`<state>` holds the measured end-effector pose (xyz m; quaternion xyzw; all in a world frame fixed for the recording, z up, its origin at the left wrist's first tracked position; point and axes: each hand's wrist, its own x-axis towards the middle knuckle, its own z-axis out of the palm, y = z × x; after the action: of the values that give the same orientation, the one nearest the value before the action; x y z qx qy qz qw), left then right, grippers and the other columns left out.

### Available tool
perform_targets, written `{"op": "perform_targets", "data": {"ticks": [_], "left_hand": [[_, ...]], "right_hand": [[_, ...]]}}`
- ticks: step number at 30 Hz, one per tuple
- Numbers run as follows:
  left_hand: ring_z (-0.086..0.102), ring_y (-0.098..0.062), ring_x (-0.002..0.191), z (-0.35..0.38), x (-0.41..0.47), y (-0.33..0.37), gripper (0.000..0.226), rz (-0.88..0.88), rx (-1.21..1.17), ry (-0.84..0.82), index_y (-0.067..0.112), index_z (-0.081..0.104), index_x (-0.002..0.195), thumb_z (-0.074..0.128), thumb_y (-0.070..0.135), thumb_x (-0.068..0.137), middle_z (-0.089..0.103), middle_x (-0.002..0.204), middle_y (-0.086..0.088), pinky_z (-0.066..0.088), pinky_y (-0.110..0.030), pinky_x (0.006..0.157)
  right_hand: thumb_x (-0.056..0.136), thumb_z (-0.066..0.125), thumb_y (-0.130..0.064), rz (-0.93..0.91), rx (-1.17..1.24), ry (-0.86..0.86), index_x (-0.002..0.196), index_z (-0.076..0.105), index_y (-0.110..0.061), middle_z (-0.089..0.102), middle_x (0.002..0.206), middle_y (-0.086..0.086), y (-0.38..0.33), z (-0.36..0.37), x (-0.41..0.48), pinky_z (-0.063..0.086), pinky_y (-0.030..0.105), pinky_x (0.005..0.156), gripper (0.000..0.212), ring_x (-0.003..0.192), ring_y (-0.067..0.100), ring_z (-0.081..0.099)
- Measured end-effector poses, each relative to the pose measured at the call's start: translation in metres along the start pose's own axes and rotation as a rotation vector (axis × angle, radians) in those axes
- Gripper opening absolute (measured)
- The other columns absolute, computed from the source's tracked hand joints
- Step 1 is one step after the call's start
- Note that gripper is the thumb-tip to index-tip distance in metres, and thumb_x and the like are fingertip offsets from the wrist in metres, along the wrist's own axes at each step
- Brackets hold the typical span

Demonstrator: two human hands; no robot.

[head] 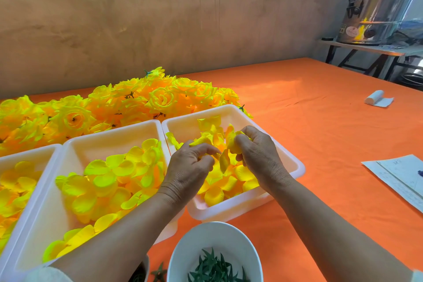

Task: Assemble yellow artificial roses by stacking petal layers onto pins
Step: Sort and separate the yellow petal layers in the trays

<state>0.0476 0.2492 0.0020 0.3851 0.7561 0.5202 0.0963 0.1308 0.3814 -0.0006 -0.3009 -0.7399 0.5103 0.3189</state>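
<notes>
- Leaving finished roses [114, 103] heaped behind the right tray [297, 165].
- Sorting petal layers [229, 183] lying loose inside that tray: picking stage, stacking not yet begun.
- Clamping right hand [258, 153] around a bunched layer [233, 145] above the tray; pinching another petal with left hand [187, 167].
- Probably needing next a green pin [212, 268] from the bowl [180, 252] in front of the tray, piercing each layer's centre.

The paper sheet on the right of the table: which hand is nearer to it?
Right. The right hand, pinching petals over the white tray, lies left of the paper sheet, apart from it. The left hand is farther left, over the same tray.
</notes>
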Motion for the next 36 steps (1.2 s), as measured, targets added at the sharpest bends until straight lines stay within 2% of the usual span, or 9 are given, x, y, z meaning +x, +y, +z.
{"op": "perform_targets", "data": {"ticks": [5, 9, 13, 15, 19, 23, 28, 33, 36], "left_hand": [[0.061, -0.028, 0.093, -0.001, 0.0, 0.0, 0.004, 0.034, 0.004, -0.035, 0.038, 0.064, 0.061, 0.064, 0.036, 0.064, 0.057, 0.11, -0.014, 0.05, -0.045, 0.089], [0.061, -0.007, 0.061, 0.0, 0.002, -0.002, 0.01, 0.037, -0.098, 0.045, 0.029, 0.059, 0.062, 0.057, 0.033, 0.071, 0.061, 0.083, -0.014, 0.045, -0.021, 0.068], [0.063, -0.039, 0.078, -0.005, 0.008, -0.01, 0.016, -0.1, -0.318, 0.235, 0.02, 0.058, 0.07, 0.047, 0.032, 0.075, 0.063, 0.056, 0.003, 0.048, -0.051, 0.08], [0.064, -0.039, 0.081, -0.006, 0.01, -0.011, 0.018, -0.11, -0.336, 0.268, 0.021, 0.059, 0.073, 0.047, 0.032, 0.076, 0.065, 0.056, 0.004, 0.048, -0.051, 0.083], [0.063, -0.017, 0.053, -0.001, 0.003, -0.006, 0.008, -0.005, -0.138, 0.102, 0.027, 0.06, 0.068, 0.053, 0.031, 0.07, 0.065, 0.065, -0.009, 0.047, -0.029, 0.058], [0.047, -0.02, 0.049, 0.001, -0.001, -0.006, 0.01, 0.089, 0.045, 0.011, 0.029, 0.062, 0.075, 0.056, 0.034, 0.068, 0.051, 0.052, 0.004, 0.044, -0.036, 0.053], [0.039, -0.009, 0.05, 0.001, -0.002, -0.004, 0.053, 0.165, 0.182, -0.01, 0.041, 0.061, 0.111, 0.049, 0.07, 0.068, 0.037, 0.05, 0.006, 0.039, -0.033, 0.057], [0.053, -0.013, 0.047, -0.002, 0.0, -0.002, 0.04, -0.009, -0.151, 0.186, 0.023, 0.06, 0.1, 0.053, 0.052, 0.073, 0.052, 0.048, 0.0, 0.055, -0.053, 0.071], [0.053, -0.016, 0.043, -0.004, 0.003, -0.003, 0.034, -0.093, -0.336, 0.222, 0.018, 0.057, 0.095, 0.051, 0.047, 0.078, 0.058, 0.05, 0.0, 0.056, -0.051, 0.07]], "right_hand": [[0.067, 0.043, -0.034, 0.041, -0.044, 0.042, 0.078, 0.062, -0.015, 0.066, 0.062, 0.007, 0.0, -0.001, 0.002, 0.041, 0.028, 0.055, 0.029, 0.042, 0.007, 0.055], [0.069, 0.044, -0.036, 0.052, 0.008, 0.083, 0.075, 0.062, -0.013, 0.064, 0.057, 0.001, 0.001, 0.001, 0.001, 0.044, 0.031, 0.055, 0.03, 0.04, 0.005, 0.055], [0.081, 0.045, -0.023, 0.113, 0.224, 0.254, 0.076, 0.057, -0.012, 0.059, 0.051, -0.002, 0.003, -0.008, 0.009, 0.039, 0.027, 0.045, 0.017, 0.042, 0.013, 0.052], [0.083, 0.047, -0.018, 0.144, 0.337, 0.297, 0.076, 0.056, -0.01, 0.056, 0.051, -0.001, 0.002, -0.013, 0.011, 0.037, 0.023, 0.041, 0.014, 0.039, 0.011, 0.048], [0.076, 0.047, -0.025, 0.092, 0.388, 0.261, 0.073, 0.056, -0.017, 0.061, 0.057, -0.001, 0.002, -0.008, 0.01, 0.038, 0.023, 0.039, 0.012, 0.046, 0.013, 0.054], [0.086, 0.048, -0.015, 0.082, 0.413, 0.28, 0.074, 0.056, -0.018, 0.058, 0.054, -0.006, 0.002, -0.011, 0.01, 0.038, 0.022, 0.038, 0.015, 0.046, 0.011, 0.053], [0.09, 0.053, -0.015, 0.05, 0.415, 0.151, 0.076, 0.061, -0.016, 0.062, 0.057, -0.005, -0.002, -0.01, 0.003, 0.037, 0.021, 0.037, 0.016, 0.044, 0.01, 0.052], [0.095, 0.052, -0.013, 0.012, 0.405, 0.012, 0.079, 0.063, -0.016, 0.064, 0.063, -0.001, -0.004, -0.01, -0.001, 0.036, 0.02, 0.038, 0.019, 0.043, 0.01, 0.051], [0.095, 0.049, -0.009, 0.003, 0.438, -0.058, 0.08, 0.063, -0.015, 0.064, 0.06, -0.003, -0.004, -0.011, -0.003, 0.035, 0.02, 0.038, 0.021, 0.042, 0.01, 0.051]]}}
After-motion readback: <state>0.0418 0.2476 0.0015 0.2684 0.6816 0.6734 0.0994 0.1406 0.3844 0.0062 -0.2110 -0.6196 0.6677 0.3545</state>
